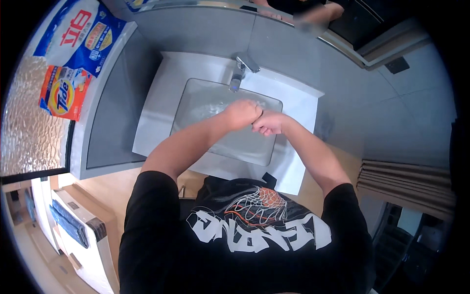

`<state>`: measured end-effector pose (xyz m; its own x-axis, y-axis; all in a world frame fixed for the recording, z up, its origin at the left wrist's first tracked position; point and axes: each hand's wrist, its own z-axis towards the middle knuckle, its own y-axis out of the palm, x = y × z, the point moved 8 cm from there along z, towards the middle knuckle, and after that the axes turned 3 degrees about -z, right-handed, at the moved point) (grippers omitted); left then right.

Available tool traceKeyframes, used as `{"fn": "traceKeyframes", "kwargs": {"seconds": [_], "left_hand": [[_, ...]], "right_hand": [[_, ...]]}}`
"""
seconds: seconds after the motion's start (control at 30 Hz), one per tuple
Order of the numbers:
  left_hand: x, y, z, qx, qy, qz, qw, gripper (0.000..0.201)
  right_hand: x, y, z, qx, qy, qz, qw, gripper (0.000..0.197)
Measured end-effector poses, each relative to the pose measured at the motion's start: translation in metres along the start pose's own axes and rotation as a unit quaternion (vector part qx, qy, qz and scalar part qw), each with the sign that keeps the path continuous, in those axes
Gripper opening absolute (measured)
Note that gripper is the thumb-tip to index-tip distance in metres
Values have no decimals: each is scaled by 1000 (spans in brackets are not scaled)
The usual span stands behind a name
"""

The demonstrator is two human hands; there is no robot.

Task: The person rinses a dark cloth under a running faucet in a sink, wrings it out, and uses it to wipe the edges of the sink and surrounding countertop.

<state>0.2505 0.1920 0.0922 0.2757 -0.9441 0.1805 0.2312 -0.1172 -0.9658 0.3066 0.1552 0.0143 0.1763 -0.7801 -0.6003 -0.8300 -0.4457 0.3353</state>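
Observation:
Over the white sink basin (196,90), my left hand (243,112) and my right hand (270,122) are pressed together with their fingers curled. The right hand's bent fingers show beneath; those of the left are mostly hidden. Whether anything lies between the two hands cannot be seen. Just beyond them, a chrome faucet (237,78) points down into the basin. Rippling, splashing water (210,109) shows in the basin beside my left wrist.
A white countertop (152,117) surrounds the basin. To the left, a grey partition (117,103) has a ledge bearing a blue-and-white detergent bag (81,34) and an orange detergent bag (66,93). A mirror (313,22) rises behind; a striped curtain (406,186) hangs right.

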Motion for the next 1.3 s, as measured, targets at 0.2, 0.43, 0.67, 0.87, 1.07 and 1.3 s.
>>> {"fn": "traceKeyframes", "kwargs": {"seconds": [0.2,0.43,0.67,0.87,1.07,1.3], "left_hand": [[-25,35,6,-185,-137,-102,968,20],[-48,98,-8,-154,-223,-242,932,17],[-56,72,-2,-154,-222,-257,928,22],[-16,-7,-11,84,53,-24,995,16],[-36,23,-19,-60,-30,-77,995,9],[-59,79,-42,-181,-153,-197,951,11]], "right_hand": [[1,-44,36,223,-83,-358,903,33],[-19,-42,29,341,-56,-554,757,36],[-30,-26,0,357,-134,-477,792,47],[-8,-5,-6,237,-46,-19,970,49],[-4,-19,29,301,-43,-257,917,26],[-22,12,27,444,42,-464,765,25]]}}
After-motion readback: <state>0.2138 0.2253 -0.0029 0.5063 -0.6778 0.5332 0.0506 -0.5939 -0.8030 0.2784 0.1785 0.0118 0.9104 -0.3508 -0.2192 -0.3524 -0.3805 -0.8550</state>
